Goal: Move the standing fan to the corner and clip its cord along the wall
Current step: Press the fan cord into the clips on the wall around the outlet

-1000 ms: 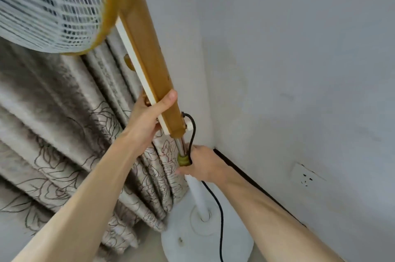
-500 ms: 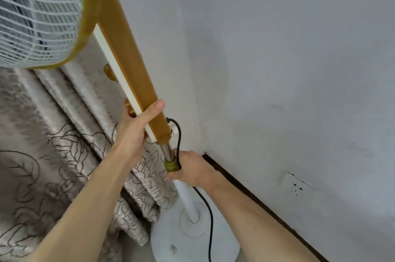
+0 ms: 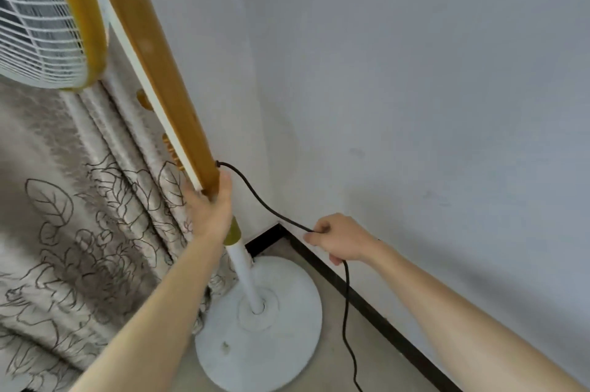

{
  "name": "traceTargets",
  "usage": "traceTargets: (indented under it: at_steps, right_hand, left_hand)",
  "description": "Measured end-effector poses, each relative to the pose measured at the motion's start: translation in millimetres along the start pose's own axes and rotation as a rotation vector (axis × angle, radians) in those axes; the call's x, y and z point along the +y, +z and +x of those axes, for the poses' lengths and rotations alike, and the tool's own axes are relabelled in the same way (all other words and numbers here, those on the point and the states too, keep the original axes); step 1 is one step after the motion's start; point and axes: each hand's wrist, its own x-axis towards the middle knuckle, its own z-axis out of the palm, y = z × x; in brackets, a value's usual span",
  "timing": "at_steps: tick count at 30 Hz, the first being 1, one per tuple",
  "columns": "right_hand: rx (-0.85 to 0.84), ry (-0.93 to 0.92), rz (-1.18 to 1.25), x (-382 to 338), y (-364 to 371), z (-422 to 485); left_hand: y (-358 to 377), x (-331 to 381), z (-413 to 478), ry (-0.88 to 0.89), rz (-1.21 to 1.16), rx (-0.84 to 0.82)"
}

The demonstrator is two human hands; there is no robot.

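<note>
Near the room corner, the standing fan (image 3: 178, 123) rests with its round white base (image 3: 271, 350) on the floor, close to the black skirting (image 3: 367, 302) where the two walls meet. Its grille (image 3: 35, 18) sits at upper left, in front of a floral curtain (image 3: 79, 216). We grip the fan column with our left hand (image 3: 210, 212), fingers wrapped around the lower end of the yellow housing, just above the yellow collar (image 3: 234, 233) and the white pole (image 3: 245, 276).

The black cord (image 3: 258, 196) leaves the rear of the housing at its lower end, runs down and to the right, and passes through our right hand (image 3: 338, 240). That hand is closed on the cord, fingers curled around it, held clear of the pole and near the right-hand wall (image 3: 447, 104). Below the hand, the cord drops to the floor beside the base and exits at the lower edge of view.
</note>
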Motion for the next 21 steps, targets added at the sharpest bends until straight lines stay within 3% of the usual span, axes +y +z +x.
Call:
traceTargets:
  at_steps: [3, 5, 6, 8, 11, 12, 14, 16, 19, 21]
  right_hand:
    - [-0.001, 0.032, -0.006, 9, -21, -18]
    - [0.004, 0.033, 0.006, 12, -32, -28]
    - [0.009, 0.025, 0.007, 14, -35, -34]
    - [0.023, -0.003, -0.055, 19, -36, -46]
    - [-0.026, -0.022, -0.154, 38, -33, -63]
    - [-0.063, -0.016, -0.131, 42, -29, -69]
    - [-0.045, -0.027, -0.065, 47, -29, -77]
    - [0.085, -0.064, -0.001, 44, -36, -77]
    - [0.323, -0.111, 0.104, 35, -57, -73]
    - [0.321, -0.095, 0.224, 30, -70, -79]
  left_hand:
    - [23, -22, -26, -0.212, 0.034, 0.064]
    - [38, -33, -46, -0.311, 0.056, -0.039]
    - [44, -36, -58, -0.274, 0.125, -0.103]
    - [49, -42, -80, 0.083, 0.412, -0.128]
    - [53, -40, -90, 0.918, 0.861, -0.13]
    - [53, -35, -87, 1.096, 1.013, -0.197]
    - [57, -23, -78, 1.205, 1.264, -0.408]
    - [61, -13, -63, 1.171, 1.385, -0.566]
    - [63, 3, -42, 1.195, 1.37, -0.552]
    - [68, 7, -31, 1.172, 1.306, -0.47]
